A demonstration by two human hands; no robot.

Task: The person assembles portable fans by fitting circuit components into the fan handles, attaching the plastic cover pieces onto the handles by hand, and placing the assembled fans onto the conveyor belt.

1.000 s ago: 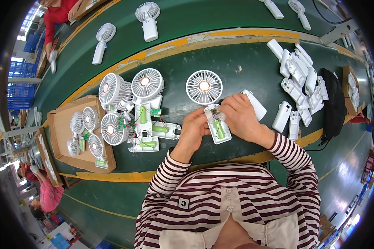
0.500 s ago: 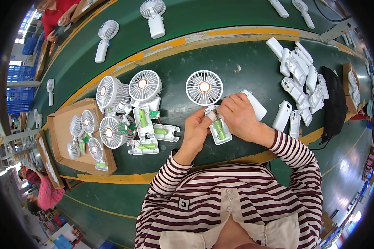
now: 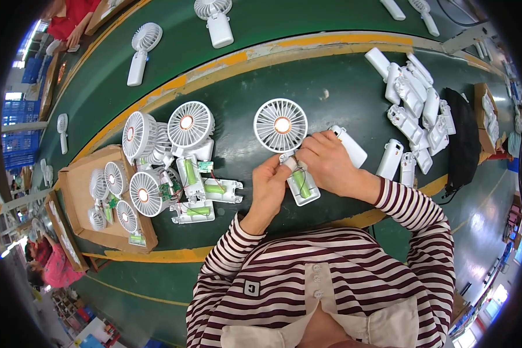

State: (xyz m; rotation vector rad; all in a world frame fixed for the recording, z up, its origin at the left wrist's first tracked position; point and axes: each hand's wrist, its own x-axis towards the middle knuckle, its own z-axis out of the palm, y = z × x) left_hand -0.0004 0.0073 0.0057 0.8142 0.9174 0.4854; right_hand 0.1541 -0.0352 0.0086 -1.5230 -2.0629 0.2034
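A white handheld fan (image 3: 281,125) lies before me with its round grille away from me and its handle opened, showing a green battery cell (image 3: 300,183). My left hand (image 3: 271,184) is closed on the left side of the handle, close under the fan head. From the right, my right hand (image 3: 329,162) has its fingers bent in at the top of the same handle, by the thin wires. What its fingertips touch is hidden. Just beyond the right hand rests a white handle cover (image 3: 349,147), apart from the fan.
Several opened fans (image 3: 147,192) with green cells crowd the left, beside a cardboard tray (image 3: 84,224) of more fans. White handle shells (image 3: 409,95) are piled at right, near a black cloth-like item (image 3: 463,142). Finished-looking fans (image 3: 217,26) lie on the green belt beyond a yellow-edged strip.
The view has shifted slightly. Both hands stay at the fan's handle, with the right fingers a little closer in. Beyond the strip, the fans on the belt have shifted slightly.
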